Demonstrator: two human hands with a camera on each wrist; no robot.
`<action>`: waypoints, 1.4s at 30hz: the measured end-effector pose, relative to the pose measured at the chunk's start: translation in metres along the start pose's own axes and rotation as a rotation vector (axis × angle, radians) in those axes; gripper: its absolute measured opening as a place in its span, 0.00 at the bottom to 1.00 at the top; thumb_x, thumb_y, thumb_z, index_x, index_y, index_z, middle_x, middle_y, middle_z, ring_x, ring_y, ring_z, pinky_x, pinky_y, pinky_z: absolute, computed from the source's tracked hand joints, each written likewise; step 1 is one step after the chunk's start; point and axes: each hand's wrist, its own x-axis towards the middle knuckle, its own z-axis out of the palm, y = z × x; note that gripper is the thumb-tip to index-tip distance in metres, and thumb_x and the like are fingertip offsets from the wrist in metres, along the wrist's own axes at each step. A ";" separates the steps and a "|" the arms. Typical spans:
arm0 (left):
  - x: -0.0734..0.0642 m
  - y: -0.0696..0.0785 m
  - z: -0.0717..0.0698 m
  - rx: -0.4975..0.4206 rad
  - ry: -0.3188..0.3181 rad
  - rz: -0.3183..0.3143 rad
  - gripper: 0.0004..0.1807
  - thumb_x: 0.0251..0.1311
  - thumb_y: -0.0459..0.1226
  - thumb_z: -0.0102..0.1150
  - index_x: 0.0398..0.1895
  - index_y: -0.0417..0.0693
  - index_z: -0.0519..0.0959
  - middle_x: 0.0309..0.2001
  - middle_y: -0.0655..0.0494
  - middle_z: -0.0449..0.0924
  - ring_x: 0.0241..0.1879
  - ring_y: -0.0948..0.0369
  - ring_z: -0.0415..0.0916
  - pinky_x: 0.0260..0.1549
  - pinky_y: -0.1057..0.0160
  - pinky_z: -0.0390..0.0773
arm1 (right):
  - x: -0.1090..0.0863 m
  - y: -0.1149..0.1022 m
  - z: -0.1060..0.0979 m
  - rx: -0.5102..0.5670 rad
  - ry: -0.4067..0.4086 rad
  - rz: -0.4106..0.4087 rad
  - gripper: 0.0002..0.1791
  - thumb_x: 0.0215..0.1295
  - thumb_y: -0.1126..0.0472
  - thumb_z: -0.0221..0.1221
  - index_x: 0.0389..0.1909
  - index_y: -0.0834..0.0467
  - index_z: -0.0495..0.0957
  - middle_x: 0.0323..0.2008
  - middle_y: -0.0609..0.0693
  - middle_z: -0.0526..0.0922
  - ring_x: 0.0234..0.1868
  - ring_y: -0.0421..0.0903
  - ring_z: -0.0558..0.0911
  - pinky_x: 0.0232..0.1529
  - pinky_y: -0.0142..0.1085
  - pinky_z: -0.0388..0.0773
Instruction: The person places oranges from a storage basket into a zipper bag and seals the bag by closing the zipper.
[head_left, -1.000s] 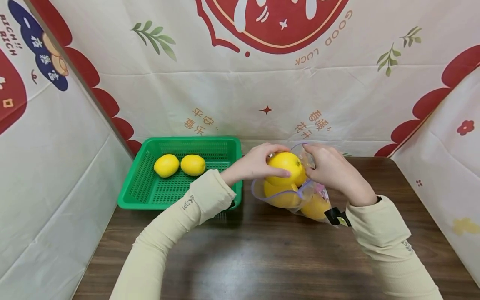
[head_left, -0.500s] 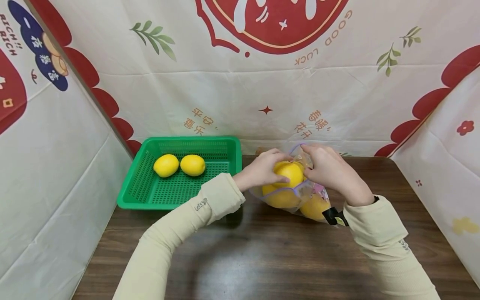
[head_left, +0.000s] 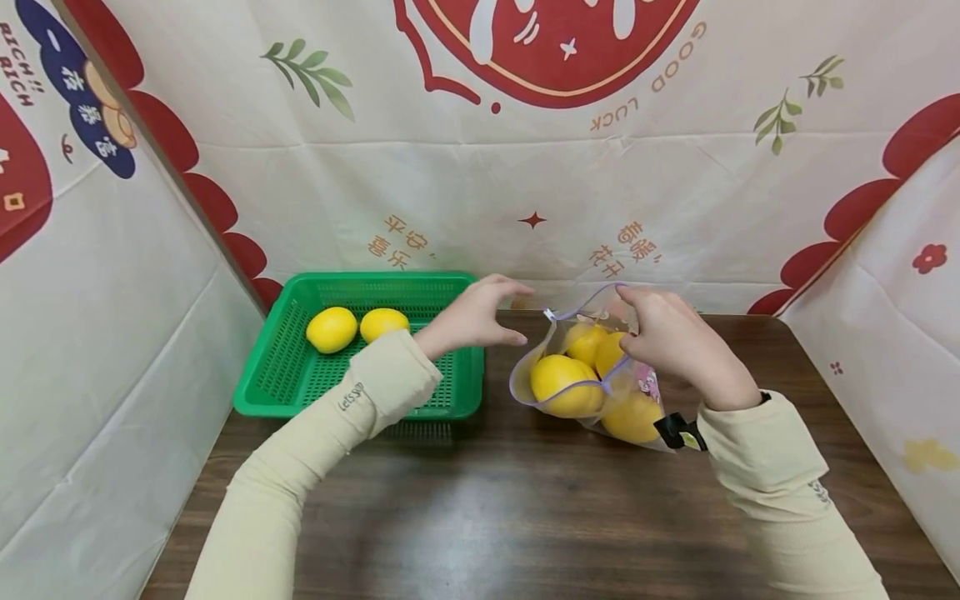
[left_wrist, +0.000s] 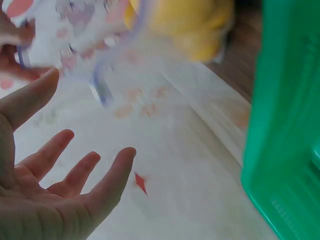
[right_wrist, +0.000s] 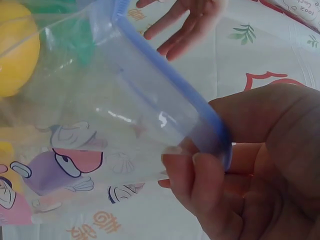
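Note:
My left hand (head_left: 478, 317) is in the air between the green basket (head_left: 300, 411) and a clear zip bag (head_left: 647, 379). Its fingers and thumb are spread with nothing between them, as the left wrist view also shows. The thumb and fingers of my right hand (right_wrist: 250, 165) pinch the bag's blue-purple zip edge (right_wrist: 175, 82) at its far right corner. The bag's mouth gapes toward the left, with a white zip slider (head_left: 550, 315) on its rim. Several yellow lemons (head_left: 566, 385) lie inside. Cartoon prints (right_wrist: 77, 165) mark the bag's side.
Two lemons, a left one (head_left: 332, 330) and a right one (head_left: 384, 323), lie in the perforated basket; my left sleeve (head_left: 393, 375) covers part of its rim. A brown wood-grain table (head_left: 480, 517) holds everything. Printed white cloth walls (head_left: 450, 183) enclose the back and both sides.
My left hand let go of a lemon inside the bag, then drew back left toward the basket with fingers spread. The bag's mouth is now uncovered. My right hand has kept its hold.

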 end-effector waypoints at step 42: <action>-0.010 -0.179 -0.021 0.064 -0.088 -0.722 0.40 0.51 0.46 0.63 0.65 0.42 0.59 0.63 0.36 0.54 0.57 0.38 0.52 0.53 0.45 0.62 | -0.004 0.006 0.001 -0.019 0.037 -0.020 0.34 0.48 0.70 0.55 0.61 0.72 0.61 0.18 0.52 0.67 0.11 0.42 0.61 0.15 0.33 0.60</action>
